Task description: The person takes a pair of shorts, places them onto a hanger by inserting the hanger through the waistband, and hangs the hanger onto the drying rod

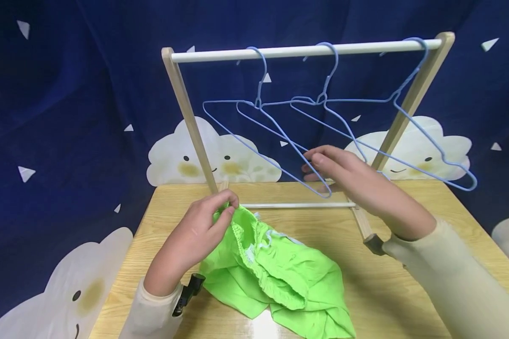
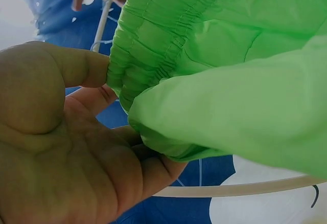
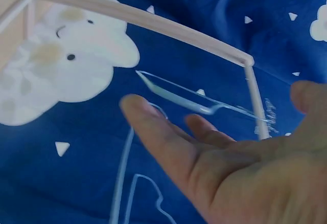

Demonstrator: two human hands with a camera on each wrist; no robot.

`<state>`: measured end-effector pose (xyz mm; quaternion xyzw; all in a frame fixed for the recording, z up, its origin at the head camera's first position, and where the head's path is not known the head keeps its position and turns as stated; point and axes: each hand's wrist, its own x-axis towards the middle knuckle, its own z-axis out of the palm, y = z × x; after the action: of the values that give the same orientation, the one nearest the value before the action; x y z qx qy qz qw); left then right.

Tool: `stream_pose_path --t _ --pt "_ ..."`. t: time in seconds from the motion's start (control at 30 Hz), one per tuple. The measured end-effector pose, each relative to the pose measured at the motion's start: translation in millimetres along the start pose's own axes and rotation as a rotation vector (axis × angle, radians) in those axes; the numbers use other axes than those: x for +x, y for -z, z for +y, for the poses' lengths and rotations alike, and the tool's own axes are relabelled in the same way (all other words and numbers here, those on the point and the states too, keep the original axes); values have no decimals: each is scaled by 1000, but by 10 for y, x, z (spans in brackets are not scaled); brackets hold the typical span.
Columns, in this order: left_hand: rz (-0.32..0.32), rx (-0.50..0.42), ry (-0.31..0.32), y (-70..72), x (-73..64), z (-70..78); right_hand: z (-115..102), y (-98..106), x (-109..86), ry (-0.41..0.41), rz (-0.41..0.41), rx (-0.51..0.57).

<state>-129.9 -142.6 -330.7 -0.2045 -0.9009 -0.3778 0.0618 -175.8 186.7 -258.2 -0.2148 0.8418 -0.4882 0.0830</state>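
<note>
Bright green shorts (image 1: 280, 278) with a gathered elastic waistband and a white drawstring lie bunched on the table. My left hand (image 1: 197, 230) pinches their waistband (image 2: 148, 35) at the left side, lifting that edge, with thumb and fingers on the cloth. My right hand (image 1: 343, 174) is raised beside the lower right corner of the leftmost blue wire hanger (image 1: 275, 126), fingers loosely extended. In the right wrist view, the right hand (image 3: 219, 162) holds nothing, and whether it touches the hanger cannot be told.
A wooden rack with a white top rail (image 1: 288, 51) stands on the table (image 1: 161, 245). Two more blue hangers, a middle one (image 1: 328, 89) and a right one (image 1: 424, 129), hang from it. A low white crossbar (image 1: 297, 205) joins its legs. Behind is a dark blue curtain (image 1: 68, 94) with clouds.
</note>
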Motion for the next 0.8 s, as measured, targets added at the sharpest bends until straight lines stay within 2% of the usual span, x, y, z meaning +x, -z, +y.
stream_pose_path --t 0.17,0.3,0.4,0.6,0.8 --pt "-4 -5 12 3 8 -15 55 -88 267 -189 -77 19" --pt "-11 -2 18 11 4 -31 119 -180 397 -260 -122 84" --pt "-11 3 22 25 -1 -43 155 -231 429 -268 -127 115" --pt "-16 -3 36 36 7 -49 188 -274 437 -215 -70 91" --pt "-14 -4 41 32 12 -53 150 -244 416 -195 -27 60"
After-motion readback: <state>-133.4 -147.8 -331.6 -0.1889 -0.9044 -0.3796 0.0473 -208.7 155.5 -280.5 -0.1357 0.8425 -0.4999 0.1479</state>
